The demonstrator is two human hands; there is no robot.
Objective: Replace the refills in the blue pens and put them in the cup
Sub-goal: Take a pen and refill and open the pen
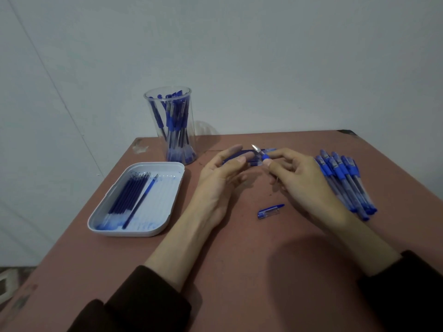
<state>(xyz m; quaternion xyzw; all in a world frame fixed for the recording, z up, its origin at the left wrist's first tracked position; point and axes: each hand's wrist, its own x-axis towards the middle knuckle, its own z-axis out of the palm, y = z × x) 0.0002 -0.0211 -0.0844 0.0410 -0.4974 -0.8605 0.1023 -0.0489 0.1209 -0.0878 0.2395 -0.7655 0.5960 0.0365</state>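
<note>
Right hand (294, 178) pinches uncapped pen (259, 152) at its blue grip above table (239, 259), left hand (223, 168) loosely extended alongside, hold unclear; pen likely light, stiff, slick-barrelled, best taken at rubber grip; cup (170, 125) stands back-left.

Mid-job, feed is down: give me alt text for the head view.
The right hand pinches a pen's tip section over a reddish table, the left hand close beside it. A pen cap lies before them; a white tray of refills sits left, a clear cup of blue pens behind, loose pens right.
</note>
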